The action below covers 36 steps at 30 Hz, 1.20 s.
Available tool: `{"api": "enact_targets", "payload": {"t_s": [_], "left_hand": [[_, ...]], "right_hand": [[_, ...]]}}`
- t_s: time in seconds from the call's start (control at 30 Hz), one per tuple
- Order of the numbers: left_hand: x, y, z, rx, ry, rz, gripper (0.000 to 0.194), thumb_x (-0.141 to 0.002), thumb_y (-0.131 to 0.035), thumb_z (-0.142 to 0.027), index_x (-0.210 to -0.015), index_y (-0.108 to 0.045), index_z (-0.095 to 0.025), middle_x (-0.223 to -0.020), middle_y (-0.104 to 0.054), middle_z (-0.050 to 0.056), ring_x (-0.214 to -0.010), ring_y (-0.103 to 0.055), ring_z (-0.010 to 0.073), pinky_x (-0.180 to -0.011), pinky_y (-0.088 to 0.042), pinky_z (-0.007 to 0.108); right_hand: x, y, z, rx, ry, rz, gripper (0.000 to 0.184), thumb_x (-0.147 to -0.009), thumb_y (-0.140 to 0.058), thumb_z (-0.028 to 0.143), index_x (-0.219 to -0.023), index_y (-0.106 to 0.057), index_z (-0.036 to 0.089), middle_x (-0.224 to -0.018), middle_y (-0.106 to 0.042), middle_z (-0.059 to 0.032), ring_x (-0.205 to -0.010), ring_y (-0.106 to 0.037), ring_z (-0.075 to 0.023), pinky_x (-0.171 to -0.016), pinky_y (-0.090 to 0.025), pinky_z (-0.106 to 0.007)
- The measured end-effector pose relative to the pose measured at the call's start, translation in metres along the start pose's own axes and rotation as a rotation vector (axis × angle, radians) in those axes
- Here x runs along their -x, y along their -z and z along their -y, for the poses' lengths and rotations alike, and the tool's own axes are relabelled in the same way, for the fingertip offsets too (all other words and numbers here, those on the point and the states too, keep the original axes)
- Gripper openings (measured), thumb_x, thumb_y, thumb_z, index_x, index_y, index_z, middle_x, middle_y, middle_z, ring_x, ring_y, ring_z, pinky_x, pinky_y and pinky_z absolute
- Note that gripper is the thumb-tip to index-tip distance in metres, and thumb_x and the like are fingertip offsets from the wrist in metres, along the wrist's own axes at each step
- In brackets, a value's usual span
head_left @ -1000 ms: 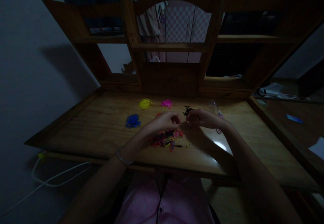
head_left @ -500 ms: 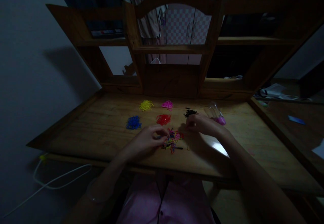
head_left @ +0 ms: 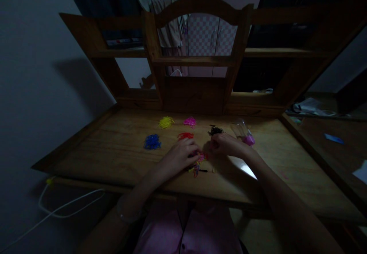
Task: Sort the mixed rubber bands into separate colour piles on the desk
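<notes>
My left hand [head_left: 183, 153] is over the mixed pile of coloured rubber bands [head_left: 196, 170], covering part of it. Its fingers bend down, with a gap between them and the thumb. My right hand [head_left: 225, 144] is closed, fingertips curled together beside the black rubber bands [head_left: 215, 131]; anything inside is hidden. Just beyond my left hand lie red rubber bands [head_left: 185, 135], partly covered. Blue rubber bands [head_left: 152, 141] form a heap to the left. Farther back are yellow [head_left: 166, 122] and pink rubber bands [head_left: 189, 122].
A clear container with a purple end [head_left: 244, 132] lies right of the black heap. A wooden shelf unit [head_left: 195, 61] rises at the desk's back. One pale loop [head_left: 214, 170] rests near the mixed pile. A white cable [head_left: 71, 202] hangs at the left front.
My left hand has moved right and slightly away from me, covering more of the mixed pile and some red bands. My right hand stays by the black heap. The view has tilted up slightly.
</notes>
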State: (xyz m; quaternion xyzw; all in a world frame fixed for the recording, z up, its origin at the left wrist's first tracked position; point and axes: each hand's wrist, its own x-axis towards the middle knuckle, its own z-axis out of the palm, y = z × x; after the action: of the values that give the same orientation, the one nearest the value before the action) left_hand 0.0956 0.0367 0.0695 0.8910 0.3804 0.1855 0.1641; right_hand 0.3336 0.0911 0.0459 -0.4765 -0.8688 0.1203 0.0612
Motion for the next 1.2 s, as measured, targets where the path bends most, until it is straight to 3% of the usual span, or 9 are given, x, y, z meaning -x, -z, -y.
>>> {"api": "enact_targets", "payload": {"t_s": [0.2, 0.4, 0.53, 0.73, 0.87, 1.0, 1.2], "left_hand": [[-0.041, -0.025, 0.000, -0.123, -0.146, 0.067, 0.010, -0.088, -0.059, -0.027, -0.090, -0.065, -0.019, -0.094, -0.058, 0.004, -0.093, -0.054, 0.0202, -0.080, -0.042, 0.031], [-0.057, -0.035, 0.005, -0.065, -0.218, 0.123, 0.003, -0.084, -0.059, -0.021, -0.084, -0.060, -0.019, -0.095, -0.059, 0.005, -0.095, -0.053, 0.0210, -0.083, -0.041, 0.031], [-0.059, -0.033, 0.012, 0.074, -0.227, 0.110, 0.006, -0.081, -0.064, -0.023, -0.081, -0.061, -0.018, -0.091, -0.061, 0.004, -0.093, -0.054, 0.0204, -0.082, -0.041, 0.030], [-0.060, -0.014, 0.046, 0.267, -0.115, 0.065, 0.008, -0.082, -0.060, -0.019, -0.089, -0.063, -0.016, -0.086, -0.063, 0.001, -0.077, -0.059, 0.0147, -0.068, -0.043, 0.025], [-0.066, -0.009, 0.049, 0.297, -0.148, 0.044, 0.010, -0.083, -0.062, -0.024, -0.089, -0.065, -0.016, -0.090, -0.064, 0.003, -0.087, -0.059, 0.0163, -0.077, -0.044, 0.027], [-0.075, -0.017, 0.037, 0.283, -0.283, 0.147, 0.017, -0.080, -0.069, -0.032, -0.091, -0.068, -0.019, -0.094, -0.065, 0.004, -0.095, -0.057, 0.0187, -0.084, -0.043, 0.029], [-0.081, -0.029, 0.034, 0.232, -0.339, 0.304, 0.020, -0.079, -0.070, -0.038, -0.087, -0.070, -0.020, -0.093, -0.063, 0.004, -0.097, -0.055, 0.0200, -0.082, -0.043, 0.028]], "right_hand": [[0.000, 0.007, -0.014, -0.122, 0.028, -0.034, 0.014, -0.073, -0.064, 0.024, -0.085, -0.069, 0.017, -0.077, -0.068, -0.0031, -0.068, -0.058, -0.0145, -0.058, -0.036, -0.023], [-0.004, 0.014, -0.025, -0.174, 0.013, -0.162, 0.011, -0.074, -0.062, 0.021, -0.081, -0.069, 0.017, -0.072, -0.069, -0.0018, -0.064, -0.062, -0.0144, -0.058, -0.039, -0.022], [-0.005, 0.014, -0.025, -0.228, -0.031, -0.257, 0.013, -0.073, -0.063, 0.020, -0.083, -0.070, 0.017, -0.072, -0.070, -0.0017, -0.065, -0.064, -0.0152, -0.059, -0.042, -0.022], [-0.007, 0.012, -0.028, -0.295, -0.036, -0.365, 0.013, -0.075, -0.063, 0.021, -0.085, -0.069, 0.017, -0.075, -0.071, -0.0031, -0.068, -0.065, -0.0150, -0.061, -0.045, -0.022], [-0.008, 0.010, -0.028, -0.284, -0.045, -0.406, 0.013, -0.077, -0.062, 0.023, -0.086, -0.069, 0.017, -0.077, -0.070, -0.0034, -0.069, -0.065, -0.0151, -0.062, -0.046, -0.023], [-0.009, 0.006, -0.029, -0.280, -0.042, -0.410, 0.014, -0.078, -0.063, 0.025, -0.089, -0.068, 0.017, -0.080, -0.070, -0.0037, -0.072, -0.065, -0.0154, -0.065, -0.047, -0.024], [-0.007, 0.004, -0.029, -0.304, -0.033, -0.408, 0.013, -0.079, -0.062, 0.025, -0.090, -0.068, 0.019, -0.081, -0.070, -0.0028, -0.073, -0.065, -0.0158, -0.067, -0.048, -0.025]]}}
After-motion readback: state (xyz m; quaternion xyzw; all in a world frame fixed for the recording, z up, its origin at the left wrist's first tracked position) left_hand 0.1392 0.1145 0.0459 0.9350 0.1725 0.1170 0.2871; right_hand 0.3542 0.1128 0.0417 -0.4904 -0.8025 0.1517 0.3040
